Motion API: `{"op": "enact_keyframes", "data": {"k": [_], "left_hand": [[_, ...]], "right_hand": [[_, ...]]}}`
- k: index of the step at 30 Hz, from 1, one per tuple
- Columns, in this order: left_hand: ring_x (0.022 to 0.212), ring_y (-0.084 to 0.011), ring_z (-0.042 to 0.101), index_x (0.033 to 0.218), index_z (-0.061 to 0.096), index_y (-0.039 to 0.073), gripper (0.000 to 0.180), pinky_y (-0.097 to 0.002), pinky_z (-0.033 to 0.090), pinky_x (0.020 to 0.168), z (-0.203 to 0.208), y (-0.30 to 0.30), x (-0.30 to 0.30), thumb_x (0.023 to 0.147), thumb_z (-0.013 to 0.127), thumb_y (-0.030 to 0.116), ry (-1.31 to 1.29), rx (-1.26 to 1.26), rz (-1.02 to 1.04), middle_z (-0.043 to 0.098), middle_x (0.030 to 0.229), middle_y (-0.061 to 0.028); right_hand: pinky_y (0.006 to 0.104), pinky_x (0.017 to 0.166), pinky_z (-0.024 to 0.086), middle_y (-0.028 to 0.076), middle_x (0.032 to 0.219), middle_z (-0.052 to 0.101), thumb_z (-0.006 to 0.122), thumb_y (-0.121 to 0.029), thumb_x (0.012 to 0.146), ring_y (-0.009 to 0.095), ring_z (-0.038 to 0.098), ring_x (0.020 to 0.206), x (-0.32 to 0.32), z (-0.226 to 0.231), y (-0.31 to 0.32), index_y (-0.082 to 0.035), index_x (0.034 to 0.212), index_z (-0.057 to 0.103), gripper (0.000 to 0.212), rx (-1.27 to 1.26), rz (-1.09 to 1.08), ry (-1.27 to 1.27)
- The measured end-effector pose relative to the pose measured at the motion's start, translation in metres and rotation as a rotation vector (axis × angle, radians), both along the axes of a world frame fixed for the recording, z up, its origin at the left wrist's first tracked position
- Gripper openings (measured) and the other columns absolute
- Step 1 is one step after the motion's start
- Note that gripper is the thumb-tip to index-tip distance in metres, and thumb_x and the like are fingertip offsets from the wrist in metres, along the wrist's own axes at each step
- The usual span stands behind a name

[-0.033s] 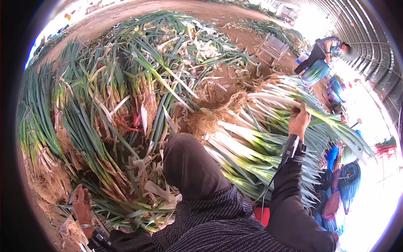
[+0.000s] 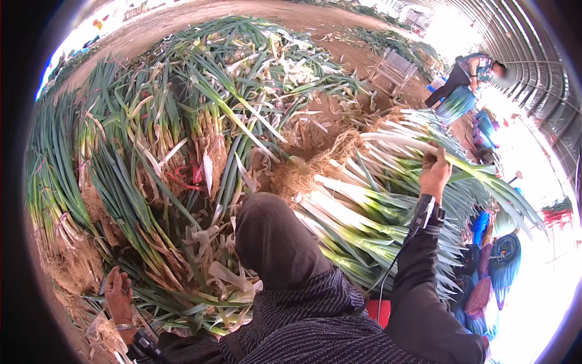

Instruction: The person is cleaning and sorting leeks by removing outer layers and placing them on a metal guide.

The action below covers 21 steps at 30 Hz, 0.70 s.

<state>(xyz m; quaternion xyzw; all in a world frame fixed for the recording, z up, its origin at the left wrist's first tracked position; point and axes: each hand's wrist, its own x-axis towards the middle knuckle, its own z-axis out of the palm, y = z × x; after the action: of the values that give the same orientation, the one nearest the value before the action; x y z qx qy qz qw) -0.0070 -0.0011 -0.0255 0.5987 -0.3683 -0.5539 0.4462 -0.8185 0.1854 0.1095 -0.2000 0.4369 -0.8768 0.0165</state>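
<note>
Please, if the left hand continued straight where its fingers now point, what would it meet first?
Most likely the piled green onions just ahead of the left hand, though the depth between them is unclear.

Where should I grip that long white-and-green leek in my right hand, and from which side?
Probably where the straight white shaft turns green, from the near side: the leek is held crosswise, loose leaves fanning right, and your right hand grips it there.

Long white-and-green leek (image 2: 470, 168), aslant
</note>
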Motion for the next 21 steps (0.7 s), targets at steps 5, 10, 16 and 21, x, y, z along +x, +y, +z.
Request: {"op": "enact_keyframes", "data": {"k": [5,10,16,21], "left_hand": [[0.076,-0.0038,0.063,0.122,0.062,0.016,0.032,-0.0174,0.044,0.056,0.006,0.000,-0.014,0.094,0.066,0.030,-0.002,0.000,-0.001,0.068,0.093,0.0052],[0.088,-0.0089,0.063,0.132,0.056,0.009,0.043,-0.0215,0.048,0.067,0.020,0.002,-0.035,0.095,0.062,0.031,-0.028,0.019,-0.075,0.066,0.103,-0.0022],[0.095,-0.0139,0.063,0.128,0.057,0.003,0.042,-0.0299,0.050,0.085,0.024,0.011,-0.034,0.094,0.062,0.026,0.000,-0.049,-0.118,0.065,0.109,-0.0062],[0.079,-0.0080,0.060,0.118,0.062,-0.003,0.037,-0.0262,0.051,0.069,0.043,0.011,-0.047,0.090,0.071,0.020,-0.296,-0.341,0.019,0.067,0.093,-0.0021]], "right_hand": [[0.0248,0.069,0.057,0.015,0.102,0.067,0.056,-0.010,0.097,0.022,0.067,0.089,0.025,0.043,-0.004,0.005,0.106,0.060,0.018,-0.019,0.030,0.077],[0.0289,0.067,0.053,0.013,0.100,0.067,0.056,-0.006,0.095,0.020,0.064,0.080,0.043,0.056,-0.011,-0.003,0.116,0.061,0.022,0.489,-0.156,0.618],[0.0345,0.093,0.049,0.009,0.118,0.061,0.056,-0.013,0.099,0.022,0.060,0.103,0.098,0.040,-0.091,-0.005,0.135,0.049,0.038,0.381,0.221,0.731],[0.0357,0.097,0.045,0.006,0.105,0.062,0.056,-0.019,0.099,0.018,0.059,0.098,0.238,0.037,-0.192,-0.002,0.127,0.052,0.032,0.377,0.939,0.226]]}}
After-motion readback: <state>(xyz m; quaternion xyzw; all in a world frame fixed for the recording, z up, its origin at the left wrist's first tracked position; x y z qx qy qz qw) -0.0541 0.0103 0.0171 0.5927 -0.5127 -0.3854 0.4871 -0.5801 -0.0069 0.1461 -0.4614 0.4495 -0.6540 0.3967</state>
